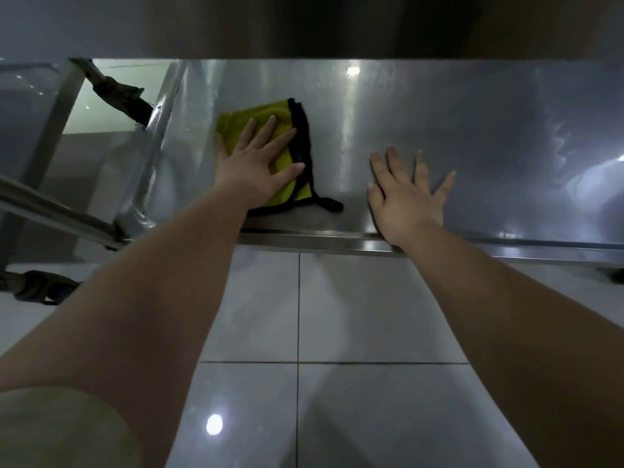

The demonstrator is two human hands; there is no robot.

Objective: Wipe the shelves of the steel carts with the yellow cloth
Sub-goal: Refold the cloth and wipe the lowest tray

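A yellow cloth (236,121) with a black border lies folded on the low steel cart shelf (489,146), near the shelf's left end. My left hand (256,163) presses flat on the cloth with straight, spread fingers. My right hand (408,194) rests flat on the bare steel to the right of the cloth, fingers spread, its wrist over the shelf's front lip. A black corner of the cloth trails toward the front edge between the two hands.
An upper shelf (304,25) overhangs the far part of the low shelf. A second steel cart (60,116) stands at the left with a black caster (125,99). White tiled floor (354,315) lies below the shelf's front edge.
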